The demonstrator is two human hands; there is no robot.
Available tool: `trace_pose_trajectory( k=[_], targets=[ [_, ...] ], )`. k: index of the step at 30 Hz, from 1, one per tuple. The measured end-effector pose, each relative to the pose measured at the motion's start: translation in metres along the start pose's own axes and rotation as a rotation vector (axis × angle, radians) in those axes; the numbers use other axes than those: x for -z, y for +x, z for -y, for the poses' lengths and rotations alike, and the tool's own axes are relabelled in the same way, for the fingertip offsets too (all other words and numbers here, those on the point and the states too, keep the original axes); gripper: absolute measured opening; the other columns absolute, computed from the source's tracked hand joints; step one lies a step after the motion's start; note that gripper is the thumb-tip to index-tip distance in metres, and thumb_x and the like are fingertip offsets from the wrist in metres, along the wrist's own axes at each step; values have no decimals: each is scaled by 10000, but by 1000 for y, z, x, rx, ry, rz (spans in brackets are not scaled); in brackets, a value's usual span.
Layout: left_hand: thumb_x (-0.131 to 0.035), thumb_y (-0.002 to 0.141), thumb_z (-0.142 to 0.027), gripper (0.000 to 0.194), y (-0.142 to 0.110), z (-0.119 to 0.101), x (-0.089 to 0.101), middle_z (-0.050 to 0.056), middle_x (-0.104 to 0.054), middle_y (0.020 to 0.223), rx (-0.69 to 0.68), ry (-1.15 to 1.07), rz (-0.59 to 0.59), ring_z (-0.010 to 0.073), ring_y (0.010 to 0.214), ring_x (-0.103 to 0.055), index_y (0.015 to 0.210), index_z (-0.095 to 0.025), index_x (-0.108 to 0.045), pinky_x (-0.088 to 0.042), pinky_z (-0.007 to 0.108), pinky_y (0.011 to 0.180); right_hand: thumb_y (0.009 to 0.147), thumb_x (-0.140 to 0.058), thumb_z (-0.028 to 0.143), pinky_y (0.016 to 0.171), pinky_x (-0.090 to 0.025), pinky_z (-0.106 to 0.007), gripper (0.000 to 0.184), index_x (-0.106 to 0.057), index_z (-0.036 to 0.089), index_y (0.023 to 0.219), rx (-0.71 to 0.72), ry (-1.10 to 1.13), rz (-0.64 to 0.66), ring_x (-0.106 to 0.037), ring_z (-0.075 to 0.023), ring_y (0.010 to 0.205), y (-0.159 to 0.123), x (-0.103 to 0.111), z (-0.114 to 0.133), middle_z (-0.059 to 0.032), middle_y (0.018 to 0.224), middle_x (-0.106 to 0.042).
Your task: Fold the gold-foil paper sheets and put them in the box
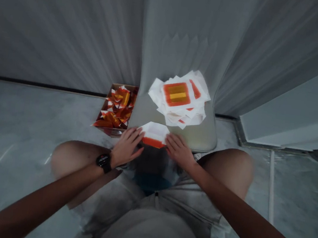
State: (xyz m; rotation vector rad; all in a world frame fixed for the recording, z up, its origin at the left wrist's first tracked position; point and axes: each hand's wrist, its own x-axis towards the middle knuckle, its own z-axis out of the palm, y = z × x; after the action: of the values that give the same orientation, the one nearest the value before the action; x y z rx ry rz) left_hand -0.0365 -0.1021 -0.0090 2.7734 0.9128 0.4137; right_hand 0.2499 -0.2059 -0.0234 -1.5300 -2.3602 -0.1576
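**Two hands steady a paper piece on a seat's near edge**

The white-and-orange paper piece (154,133) lies at the near edge of a chair seat (146,111), probably placed there because the seat gives firm backing close to the body. The left hand (126,146) touches its left end, fingers close together and thumb slightly apart; the right hand (180,152) meets the right end, fingers lined up and thumb hidden. Whether either hand pinches or merely presses cannot be told. Contact at opposite ends would keep the piece from sliding or turning. Its orange strip faces the person and looks folded over.

Farther back on the seat, a loose stack of printed sheets (176,94) sits beyond the fingers, likely to leave working room yet stay reachable. Left of the chair, an open box (112,131) holds crumpled-looking orange-and-yellow pieces (115,118), conveniently near the left hand.
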Motion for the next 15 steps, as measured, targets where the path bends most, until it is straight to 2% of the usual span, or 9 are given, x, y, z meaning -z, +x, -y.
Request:
trace_pose_trajectory(
  k=[4, 9, 12, 15],
  targets=[
    [-603, 962, -377, 531, 7, 20, 3, 125, -511, 1557, -123, -66, 55, 331, 1482, -409, 1475, -253, -546, -325, 544, 1234, 1021, -507, 198, 1197, -419, -526, 409, -622, 91, 1398, -92, -16, -16, -552, -309, 1374, 0, -7, 14, -188, 1438, -622],
    [-618, 982, -379, 412, 19, 50, 1, 73, -624, 1451, -212, -134, 92, 268, 1374, -543, 1392, -336, -613, -380, 511, 1205, 1029, -531, 192, 1204, -404, -543, 352, -661, 194, 1356, -169, 54, -45, -562, -271, 1361, 1, -13, 20, -123, 1413, -656],
    [-647, 968, -397, 354, 22, 52, -3, 80, -647, 1417, -223, -133, 53, 275, 1375, -541, 1316, -334, -665, -404, 520, 1182, 1032, -548, 205, 1220, -379, -557, 303, -697, 240, 1294, -152, 61, -45, -574, -261, 1343, -2, -7, 11, -84, 1384, -680],
    [-666, 958, -397, 335, 24, 48, -8, 89, -661, 1389, -271, -115, -5, 273, 1370, -540, 1281, -310, -685, -429, 506, 1161, 1025, -568, 214, 1217, -386, -554, 286, -706, 222, 1275, -167, 29, -76, -574, -273, 1342, -7, 0, 3, -109, 1367, -685]
  ],
)
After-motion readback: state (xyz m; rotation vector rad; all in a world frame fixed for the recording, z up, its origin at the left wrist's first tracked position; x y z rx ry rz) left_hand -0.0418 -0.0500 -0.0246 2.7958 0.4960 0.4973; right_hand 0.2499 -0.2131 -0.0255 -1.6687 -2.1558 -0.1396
